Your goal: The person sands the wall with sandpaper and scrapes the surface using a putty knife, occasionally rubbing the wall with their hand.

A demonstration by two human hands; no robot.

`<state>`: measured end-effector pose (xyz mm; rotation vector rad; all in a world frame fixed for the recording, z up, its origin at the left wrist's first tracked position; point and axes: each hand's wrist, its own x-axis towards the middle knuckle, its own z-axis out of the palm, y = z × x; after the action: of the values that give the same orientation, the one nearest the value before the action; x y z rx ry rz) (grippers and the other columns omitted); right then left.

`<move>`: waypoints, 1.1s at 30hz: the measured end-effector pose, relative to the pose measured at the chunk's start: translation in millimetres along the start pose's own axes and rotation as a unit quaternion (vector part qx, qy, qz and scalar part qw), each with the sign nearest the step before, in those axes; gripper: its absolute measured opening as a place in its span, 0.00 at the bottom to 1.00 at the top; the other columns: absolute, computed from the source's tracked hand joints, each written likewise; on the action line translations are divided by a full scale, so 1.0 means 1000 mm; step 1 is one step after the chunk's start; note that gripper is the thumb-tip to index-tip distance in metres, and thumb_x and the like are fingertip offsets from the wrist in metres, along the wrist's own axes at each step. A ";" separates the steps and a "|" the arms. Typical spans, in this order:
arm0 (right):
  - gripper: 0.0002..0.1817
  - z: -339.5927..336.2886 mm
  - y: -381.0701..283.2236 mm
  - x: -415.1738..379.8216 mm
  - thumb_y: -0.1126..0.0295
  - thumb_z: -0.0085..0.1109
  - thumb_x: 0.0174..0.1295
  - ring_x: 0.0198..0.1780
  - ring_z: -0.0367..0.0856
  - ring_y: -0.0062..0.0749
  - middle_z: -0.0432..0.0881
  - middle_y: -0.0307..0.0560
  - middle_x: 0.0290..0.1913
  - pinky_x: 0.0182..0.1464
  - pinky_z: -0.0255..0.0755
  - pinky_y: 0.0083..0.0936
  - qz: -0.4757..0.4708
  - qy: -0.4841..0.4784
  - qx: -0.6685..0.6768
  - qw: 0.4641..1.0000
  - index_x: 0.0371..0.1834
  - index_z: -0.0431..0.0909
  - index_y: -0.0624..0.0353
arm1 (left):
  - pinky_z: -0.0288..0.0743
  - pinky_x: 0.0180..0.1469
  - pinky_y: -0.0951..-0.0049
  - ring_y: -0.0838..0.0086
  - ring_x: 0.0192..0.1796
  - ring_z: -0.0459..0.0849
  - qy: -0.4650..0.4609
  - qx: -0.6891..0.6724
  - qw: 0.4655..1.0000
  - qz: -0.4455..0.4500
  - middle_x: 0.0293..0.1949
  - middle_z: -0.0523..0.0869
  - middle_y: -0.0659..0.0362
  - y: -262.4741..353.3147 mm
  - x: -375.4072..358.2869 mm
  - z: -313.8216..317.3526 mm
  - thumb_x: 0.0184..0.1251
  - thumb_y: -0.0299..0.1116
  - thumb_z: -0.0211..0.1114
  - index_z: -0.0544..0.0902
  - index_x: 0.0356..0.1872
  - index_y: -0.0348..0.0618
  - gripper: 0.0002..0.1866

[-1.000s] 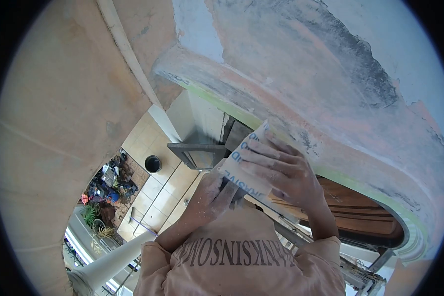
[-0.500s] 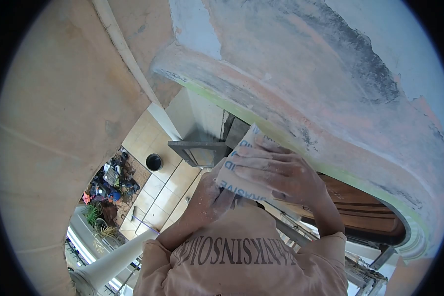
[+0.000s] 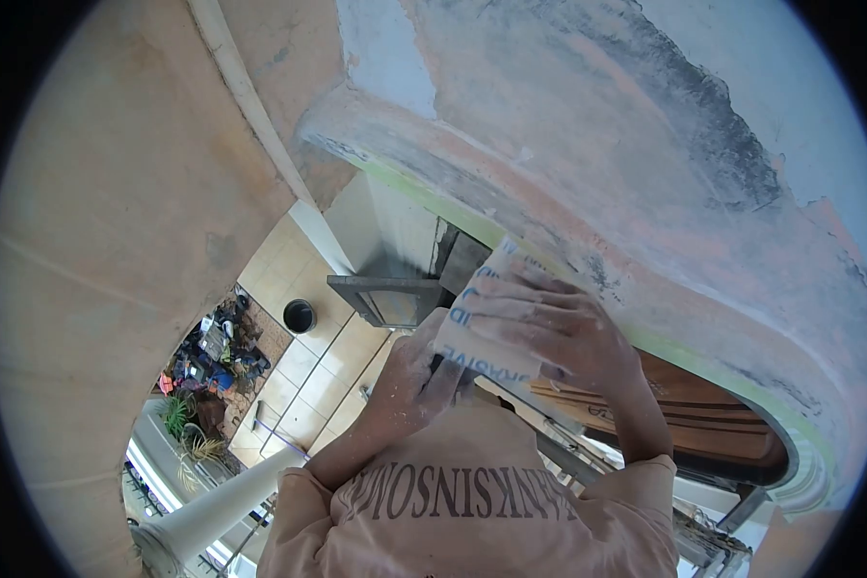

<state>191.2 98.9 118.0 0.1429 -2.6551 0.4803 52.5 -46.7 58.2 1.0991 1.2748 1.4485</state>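
I look down from high up beside a curved, rough-sanded plaster arch moulding [image 3: 588,183] with pink, white and dark patches. My right hand [image 3: 559,328] lies flat with spread fingers on a sheet of sandpaper [image 3: 477,313], its printed back towards me, and presses it against the lower edge of the moulding by the green tape strip [image 3: 424,200]. My left hand [image 3: 409,376], dusty white, grips the lower end of the same sheet from below. Both sleeves and my shirt front [image 3: 462,501] with printed letters fill the bottom of the view.
A plain tan wall [image 3: 116,241] curves on the left. Far below lie a tiled floor [image 3: 299,385], a black bucket [image 3: 300,316], a heap of tools and bags [image 3: 212,356], potted plants [image 3: 178,419] and a white column [image 3: 212,515]. A wooden door [image 3: 703,424] shows under the arch.
My right hand with the sandpaper slid down and left along the moulding edge, then came back up and right. My left hand stayed at the sheet's lower end.
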 end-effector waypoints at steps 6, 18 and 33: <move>0.19 -0.003 -0.017 0.004 0.73 0.62 0.50 0.58 0.76 0.40 0.81 0.47 0.52 0.62 0.71 0.40 -0.031 0.024 0.023 0.999 0.48 0.76 0.57 | 0.72 0.27 0.73 0.70 0.22 0.80 -0.009 0.065 0.998 -0.023 0.23 0.79 0.55 0.003 -0.002 -0.001 0.68 0.31 0.54 0.71 0.46 0.34 0.11; 0.16 -0.014 0.018 -0.011 0.69 0.60 0.52 0.58 0.76 0.38 0.79 0.44 0.53 0.63 0.70 0.36 0.035 0.036 -0.083 0.995 0.46 0.77 0.58 | 0.74 0.33 0.70 0.66 0.30 0.83 -0.011 0.094 0.995 -0.023 0.28 0.82 0.53 0.004 0.001 -0.001 0.59 0.32 0.63 0.74 0.45 0.36 0.15; 0.19 -0.010 0.025 -0.024 0.74 0.59 0.53 0.60 0.74 0.36 0.77 0.43 0.57 0.63 0.69 0.37 0.118 0.061 0.015 0.991 0.51 0.76 0.57 | 0.74 0.29 0.69 0.67 0.24 0.82 -0.005 0.086 0.993 -0.078 0.23 0.81 0.54 0.010 0.002 0.004 0.61 0.30 0.61 0.76 0.41 0.35 0.10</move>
<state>212.6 126.4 108.4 -0.1876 -2.5562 0.5844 55.2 -45.1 68.1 1.0902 1.4655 1.2328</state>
